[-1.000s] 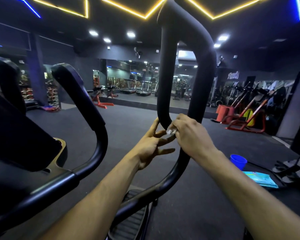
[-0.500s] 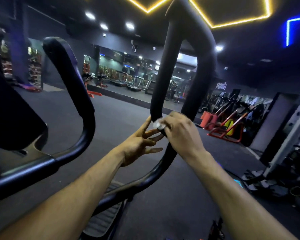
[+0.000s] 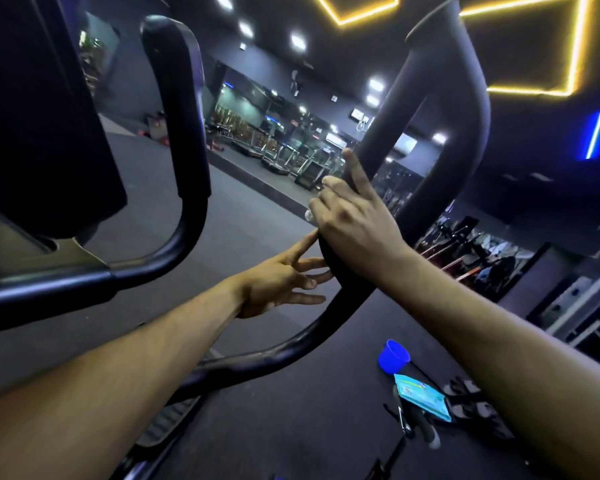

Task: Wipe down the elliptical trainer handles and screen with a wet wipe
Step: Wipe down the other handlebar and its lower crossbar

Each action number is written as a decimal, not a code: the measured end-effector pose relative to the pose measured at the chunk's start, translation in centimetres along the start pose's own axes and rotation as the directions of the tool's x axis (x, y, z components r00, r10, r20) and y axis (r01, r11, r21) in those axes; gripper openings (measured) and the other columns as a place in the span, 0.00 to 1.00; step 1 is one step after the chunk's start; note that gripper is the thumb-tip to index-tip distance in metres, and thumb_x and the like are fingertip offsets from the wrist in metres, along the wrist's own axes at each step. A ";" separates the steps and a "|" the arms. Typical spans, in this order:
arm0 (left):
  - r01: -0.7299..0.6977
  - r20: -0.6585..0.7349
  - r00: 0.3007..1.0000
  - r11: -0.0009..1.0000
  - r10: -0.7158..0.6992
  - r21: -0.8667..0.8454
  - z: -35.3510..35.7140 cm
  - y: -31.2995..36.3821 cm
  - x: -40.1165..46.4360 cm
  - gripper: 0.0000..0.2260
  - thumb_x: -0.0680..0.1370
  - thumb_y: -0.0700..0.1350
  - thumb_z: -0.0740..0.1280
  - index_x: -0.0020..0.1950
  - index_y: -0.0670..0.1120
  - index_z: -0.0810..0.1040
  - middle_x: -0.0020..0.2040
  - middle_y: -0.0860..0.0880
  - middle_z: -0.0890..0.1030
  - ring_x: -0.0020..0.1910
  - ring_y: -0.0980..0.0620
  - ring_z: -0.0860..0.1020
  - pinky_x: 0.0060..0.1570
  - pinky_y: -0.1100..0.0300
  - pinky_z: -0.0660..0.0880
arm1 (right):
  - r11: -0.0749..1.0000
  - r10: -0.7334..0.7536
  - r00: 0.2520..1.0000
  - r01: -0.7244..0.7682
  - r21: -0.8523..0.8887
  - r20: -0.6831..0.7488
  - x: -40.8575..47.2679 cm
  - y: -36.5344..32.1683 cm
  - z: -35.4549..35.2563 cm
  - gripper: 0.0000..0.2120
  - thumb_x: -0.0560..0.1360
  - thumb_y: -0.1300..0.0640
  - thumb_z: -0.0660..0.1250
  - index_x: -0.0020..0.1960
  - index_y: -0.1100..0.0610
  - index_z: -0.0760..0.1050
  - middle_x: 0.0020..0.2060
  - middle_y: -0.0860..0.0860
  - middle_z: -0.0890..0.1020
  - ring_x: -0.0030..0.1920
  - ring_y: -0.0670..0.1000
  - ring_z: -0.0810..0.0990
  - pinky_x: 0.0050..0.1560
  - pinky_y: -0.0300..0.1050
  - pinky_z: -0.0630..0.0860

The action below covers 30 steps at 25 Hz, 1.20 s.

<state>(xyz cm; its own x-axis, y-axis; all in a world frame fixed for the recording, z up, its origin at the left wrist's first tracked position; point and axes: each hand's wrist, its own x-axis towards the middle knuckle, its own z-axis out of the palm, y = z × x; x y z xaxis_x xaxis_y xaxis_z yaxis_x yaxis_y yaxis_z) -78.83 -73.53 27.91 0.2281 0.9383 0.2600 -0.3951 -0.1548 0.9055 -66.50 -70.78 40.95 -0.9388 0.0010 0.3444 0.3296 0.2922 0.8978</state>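
The elliptical's black loop handle (image 3: 461, 109) rises at centre right. My right hand (image 3: 357, 226) wraps its inner bar just above the lower bend, with the index finger stretched up along the bar. A small white bit of the wet wipe (image 3: 308, 214) peeks out from under the curled fingers. My left hand (image 3: 278, 287) is below it, fingers straight and spread, with the fingertips touching the handle's bend. The dark console screen (image 3: 42, 116) fills the upper left, and the fixed curved handle (image 3: 187, 133) stands beside it.
On the dark floor at lower right stand a blue cup (image 3: 394, 356) and a light-blue wipes packet (image 3: 421, 396). A ribbed pedal (image 3: 167, 420) lies under the handle arm. Treadmills and red gym machines line the far side of the room.
My right hand has slid up the inner bar with the wipe, its index finger now stretched along the bar. The left hand stays by the bend. The view has tilted.
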 end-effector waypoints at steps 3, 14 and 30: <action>-0.015 -0.019 1.000 1.000 0.015 0.024 0.4 -0.1 -0.1 0.40 0.83 0.25 0.56 0.83 0.63 0.57 0.70 0.52 0.78 0.68 0.51 0.80 0.65 0.45 0.79 | 0.997 -0.073 0.995 0.073 0.006 0.062 -2.5 -1.4 1.4 0.15 0.83 0.65 0.53 0.52 0.65 0.79 0.48 0.59 0.83 0.66 0.62 0.77 0.80 0.63 0.51; 0.029 0.037 0.999 0.999 -0.030 0.029 -0.3 -1.0 0.3 0.40 0.81 0.23 0.56 0.82 0.62 0.60 0.76 0.56 0.75 0.69 0.49 0.79 0.68 0.44 0.77 | 0.983 0.001 0.994 0.020 0.183 -0.113 -1.3 6.1 -3.6 0.19 0.87 0.59 0.51 0.61 0.65 0.79 0.59 0.57 0.81 0.50 0.57 0.78 0.41 0.49 0.79; 0.022 0.098 0.995 0.999 -0.026 0.036 0.3 -1.0 -0.1 0.37 0.80 0.22 0.53 0.76 0.58 0.71 0.76 0.62 0.73 0.71 0.51 0.77 0.69 0.48 0.77 | 0.844 0.220 0.966 -0.258 0.471 0.136 -2.8 1.2 -3.3 0.16 0.81 0.52 0.55 0.58 0.59 0.77 0.54 0.55 0.74 0.37 0.56 0.78 0.34 0.51 0.79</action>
<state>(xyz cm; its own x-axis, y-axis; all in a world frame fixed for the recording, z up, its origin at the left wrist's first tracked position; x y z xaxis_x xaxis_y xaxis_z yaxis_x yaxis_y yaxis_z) -78.17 -73.53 27.04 0.3240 0.9073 0.2681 -0.3576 -0.1449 0.9226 -63.18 -73.58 41.97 -0.8482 0.1947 0.4926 0.4733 0.6963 0.5396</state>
